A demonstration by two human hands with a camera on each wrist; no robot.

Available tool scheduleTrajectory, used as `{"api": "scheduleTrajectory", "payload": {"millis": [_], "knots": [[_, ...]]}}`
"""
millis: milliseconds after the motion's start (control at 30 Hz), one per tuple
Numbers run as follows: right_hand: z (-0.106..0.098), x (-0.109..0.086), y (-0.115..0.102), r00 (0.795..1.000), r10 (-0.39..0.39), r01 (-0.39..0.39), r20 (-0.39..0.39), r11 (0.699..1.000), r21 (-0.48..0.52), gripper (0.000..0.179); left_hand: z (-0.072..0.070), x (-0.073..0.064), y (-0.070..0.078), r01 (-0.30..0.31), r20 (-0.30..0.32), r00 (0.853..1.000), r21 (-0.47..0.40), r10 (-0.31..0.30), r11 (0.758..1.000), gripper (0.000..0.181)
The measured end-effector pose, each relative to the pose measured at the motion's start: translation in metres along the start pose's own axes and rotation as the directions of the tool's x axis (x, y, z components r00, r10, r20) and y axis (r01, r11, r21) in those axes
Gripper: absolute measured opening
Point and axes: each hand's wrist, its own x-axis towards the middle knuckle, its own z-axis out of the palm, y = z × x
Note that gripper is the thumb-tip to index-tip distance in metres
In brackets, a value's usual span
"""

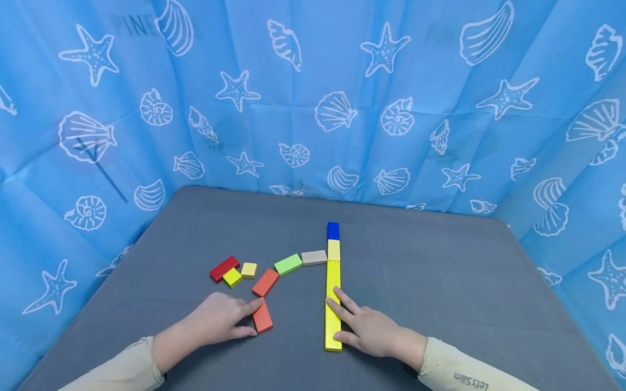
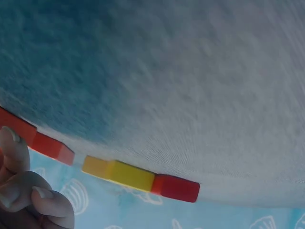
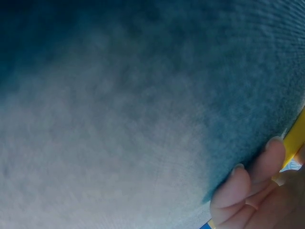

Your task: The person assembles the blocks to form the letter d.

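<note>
My left hand lies at the left of an orange-red block. Its index fingertip touches the block's upper end, and the thumb tip is beside the lower left edge. My right hand has its fingers spread, with fingertips and thumb resting on the long yellow block and near its joint with another yellow block. A pale yellow block and a blue block continue that straight column. From its left side a curved row runs: a beige block, a green block, another orange-red block.
Left of the curved row lie a dark red block, a small yellow block touching it, and a small pale yellow block. All rest on a grey table. A blue curtain with white shells surrounds the table's back and sides.
</note>
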Motion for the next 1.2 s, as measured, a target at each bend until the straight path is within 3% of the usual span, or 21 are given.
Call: {"api": "scheduleTrajectory", "payload": {"millis": [133,367,533,733,933,1200], "knots": [[0.000,0.000,0.000,1.000,-0.001,0.001,-0.001,1.000,0.001,0.069,-0.001,0.002,-0.002,0.001,-0.009,1.000,0.012,-0.001,1.000,0.058],[0.001,0.000,0.001,1.000,0.013,-0.013,0.006,1.000,0.004,0.069,0.001,0.007,0.005,0.005,-0.023,1.000,0.011,-0.005,1.000,0.074],[0.002,0.000,0.002,1.000,0.006,-0.006,0.000,1.000,0.007,0.070,0.000,0.010,0.007,0.003,-0.004,1.000,0.025,-0.003,1.000,0.067],[0.001,0.000,0.002,1.000,-0.005,0.005,-0.005,1.000,0.003,0.069,-0.003,0.008,0.002,0.033,0.058,0.998,-0.025,-0.031,0.999,0.071],[-0.001,-0.001,0.001,1.000,0.000,0.000,-0.005,1.000,0.005,0.069,-0.006,0.012,-0.009,0.116,0.038,0.993,-0.033,-0.115,0.993,0.076],[0.000,0.000,0.001,1.000,0.001,-0.001,0.001,1.000,0.006,0.069,0.000,0.014,-0.010,0.102,0.060,0.993,-0.032,-0.100,0.994,0.074]]}}
